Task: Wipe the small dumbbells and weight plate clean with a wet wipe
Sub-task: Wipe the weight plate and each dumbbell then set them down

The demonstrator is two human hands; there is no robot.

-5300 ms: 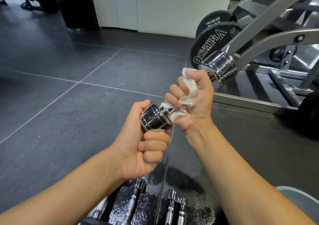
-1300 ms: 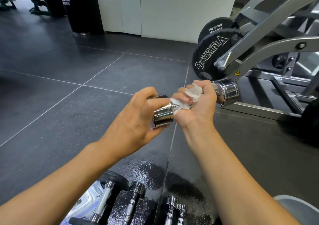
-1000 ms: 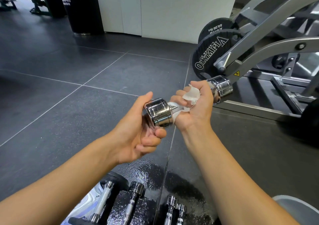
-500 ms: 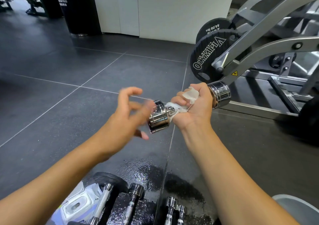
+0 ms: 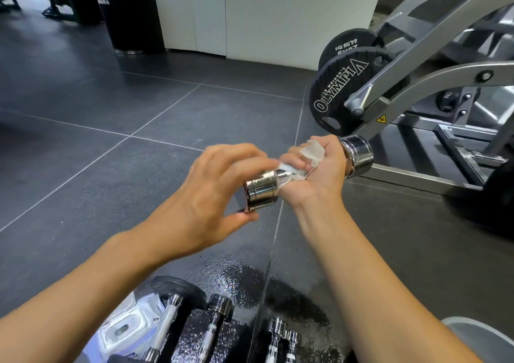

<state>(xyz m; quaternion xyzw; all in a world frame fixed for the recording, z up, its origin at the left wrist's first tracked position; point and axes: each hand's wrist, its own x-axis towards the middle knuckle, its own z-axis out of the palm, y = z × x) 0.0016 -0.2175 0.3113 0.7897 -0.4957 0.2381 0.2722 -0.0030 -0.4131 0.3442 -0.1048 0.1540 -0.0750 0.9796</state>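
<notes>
Your left hand (image 5: 205,193), spread and off the dumbbell (image 5: 261,193) half a second ago, has come back and now curls over its near chrome head. Blur hides whether it has closed. Your right hand (image 5: 317,173) grips the handle through the wet wipe (image 5: 314,149). You look to be re-gripping for another twist, so this one is mid-wipe. The spare dumbbells (image 5: 215,318) wait below your hands.

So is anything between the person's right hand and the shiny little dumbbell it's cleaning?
Yes: the crumpled white wet wipe lies between the right hand and the handle of the small chrome dumbbell. The left hand grips the near head bare, nothing between.
</notes>
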